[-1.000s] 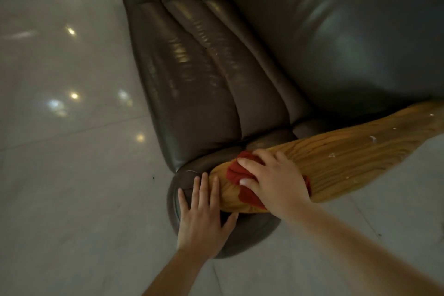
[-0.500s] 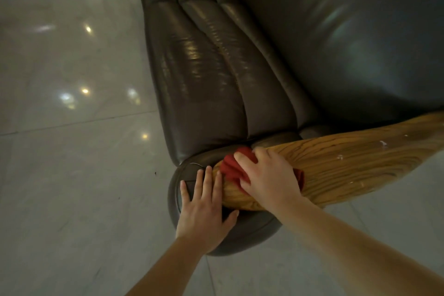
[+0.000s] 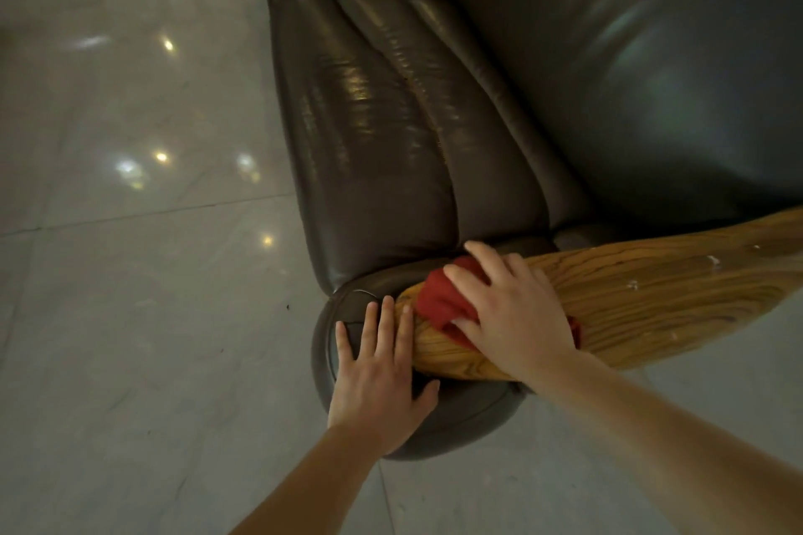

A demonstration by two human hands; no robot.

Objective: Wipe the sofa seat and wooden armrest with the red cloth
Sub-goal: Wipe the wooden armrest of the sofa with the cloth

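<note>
The wooden armrest (image 3: 660, 295) runs from the centre to the right edge, with pale specks on its grain. A red cloth (image 3: 439, 302) lies bunched on its near, rounded end. My right hand (image 3: 512, 313) presses down on the cloth, fingers curled over it. My left hand (image 3: 378, 369) lies flat with fingers spread on the dark leather front of the sofa arm (image 3: 469, 417), its fingertips touching the tip of the wood. The dark leather sofa seat (image 3: 630, 78) fills the upper right.
Padded leather panels of the sofa front (image 3: 373, 143) run up the middle of the view. Glossy pale floor tiles (image 3: 130, 274) with light reflections cover the left and bottom. A dark object sits at the top left corner.
My right hand has slid the cloth slightly toward the armrest's rounded end. The view has shifted a little; my left hand stays in place.
</note>
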